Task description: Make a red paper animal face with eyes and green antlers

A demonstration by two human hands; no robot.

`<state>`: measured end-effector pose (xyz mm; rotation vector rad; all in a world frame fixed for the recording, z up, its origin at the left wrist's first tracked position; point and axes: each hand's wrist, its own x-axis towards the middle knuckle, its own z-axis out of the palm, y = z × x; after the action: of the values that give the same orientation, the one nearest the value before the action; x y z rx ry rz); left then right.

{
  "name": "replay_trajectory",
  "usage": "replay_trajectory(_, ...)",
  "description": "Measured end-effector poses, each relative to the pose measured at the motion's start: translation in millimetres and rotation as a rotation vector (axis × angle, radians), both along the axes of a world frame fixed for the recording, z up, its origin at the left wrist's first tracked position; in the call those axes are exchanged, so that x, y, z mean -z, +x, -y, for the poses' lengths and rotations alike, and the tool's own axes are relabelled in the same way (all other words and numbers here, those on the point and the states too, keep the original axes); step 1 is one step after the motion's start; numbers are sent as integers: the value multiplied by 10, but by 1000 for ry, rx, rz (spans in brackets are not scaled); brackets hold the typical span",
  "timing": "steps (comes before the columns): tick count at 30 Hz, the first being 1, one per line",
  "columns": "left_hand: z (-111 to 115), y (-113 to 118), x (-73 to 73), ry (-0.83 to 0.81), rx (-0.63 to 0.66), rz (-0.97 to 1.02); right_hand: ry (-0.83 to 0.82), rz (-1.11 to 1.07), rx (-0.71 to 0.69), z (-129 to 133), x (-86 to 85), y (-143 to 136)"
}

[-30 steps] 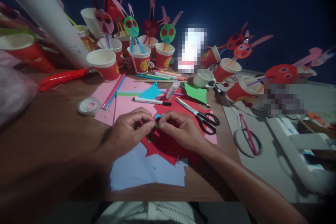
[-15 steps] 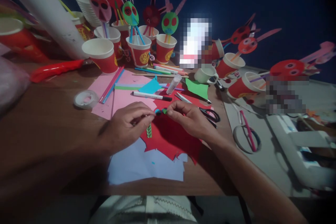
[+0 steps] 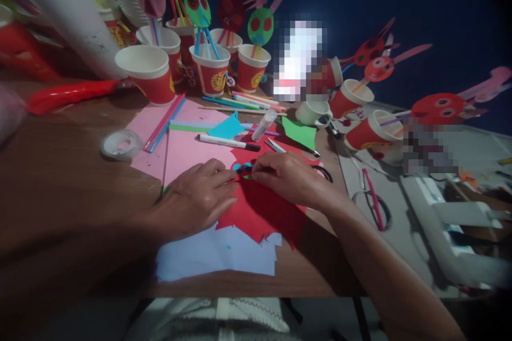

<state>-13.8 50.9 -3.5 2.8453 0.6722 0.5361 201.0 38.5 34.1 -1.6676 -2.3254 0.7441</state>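
Note:
Small blue, black and green paper cut-outs (image 3: 247, 166) show between my hands, over a red paper sheet (image 3: 264, 208). My right hand (image 3: 290, 177) is closed in a pinch at their right side, with its fingertips on the green part. My left hand (image 3: 200, 197) is low over the paper, its fingers bent and drawn together at the left edge of the cut-outs; what lies under its fingertips is hidden. A capped marker (image 3: 228, 142) lies just beyond the hands. Scissors (image 3: 276, 145) lie partly behind my right hand.
Pink paper (image 3: 188, 157) and white sheets (image 3: 216, 261) lie around the red one. Clear tape (image 3: 121, 145) is at the left. A glue stick (image 3: 264, 126), green paper (image 3: 299, 133) and a white mug (image 3: 314, 113) stand or lie behind. Red cups (image 3: 146, 77) with paper-faced figures line the back.
Both hands have come down toward the red paper with the cut-outs. My left hand has turned more palm-down and now covers the green patterned strip. The view has shifted slightly.

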Motion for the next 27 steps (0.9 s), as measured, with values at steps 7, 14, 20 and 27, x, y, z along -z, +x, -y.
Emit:
replay_trajectory(7, -5, -8, 28, -37, -1, -24, 15, 192, -52, -69, -62, -74)
replay_trajectory(14, -24, -10, 43, -66, 1, -22, 24, 281, -65, -52, 5, -122)
replay_trajectory(20, -29, -16, 40, -47, 3, 4, 23, 333, -71, -63, -41, -162)
replay_trajectory(27, -31, -2, 43, -48, 13, -2, 42, 356, -78, -62, 2, -164)
